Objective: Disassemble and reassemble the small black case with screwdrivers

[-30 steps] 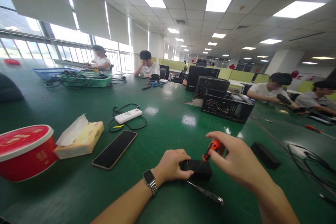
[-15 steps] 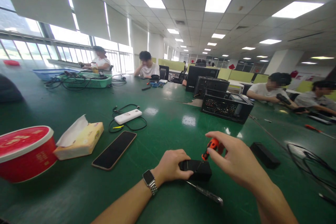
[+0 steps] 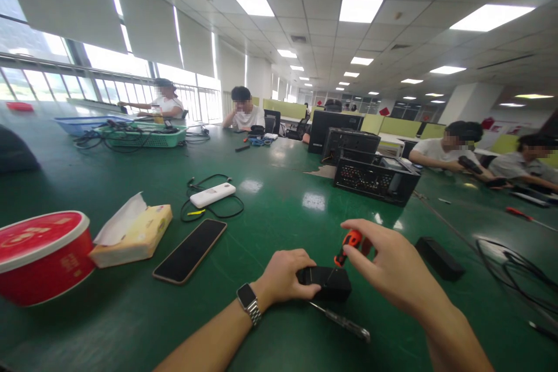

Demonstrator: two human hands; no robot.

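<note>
A small black rectangular block (image 3: pixel 333 283) lies on the green table, its exact kind unclear. My left hand (image 3: pixel 285 278), with a watch on the wrist, grips its left end between thumb and fingers. In my right hand (image 3: pixel 383 258) is a short orange and black screwdriver (image 3: pixel 350 244), pinched by the handle and tilted over the top of the block. Its tip is at the block's top face, though contact is hard to make out. A second screwdriver with a clear handle (image 3: pixel 346 324) rests on the table just in front of the block.
Right of my hand lies another black block (image 3: pixel 440 257), near black cables (image 3: pixel 518 267). To the left are a phone (image 3: pixel 190 251), a tissue pack (image 3: pixel 135 235) and a red tub (image 3: pixel 43 261). An opened computer case (image 3: pixel 377 177) stands farther back; several people sit around the table.
The screwdriver in my right hand has shifted very slightly. My left hand and the block stay where they were. At the far left, a seated person's arm has stretched outward.
</note>
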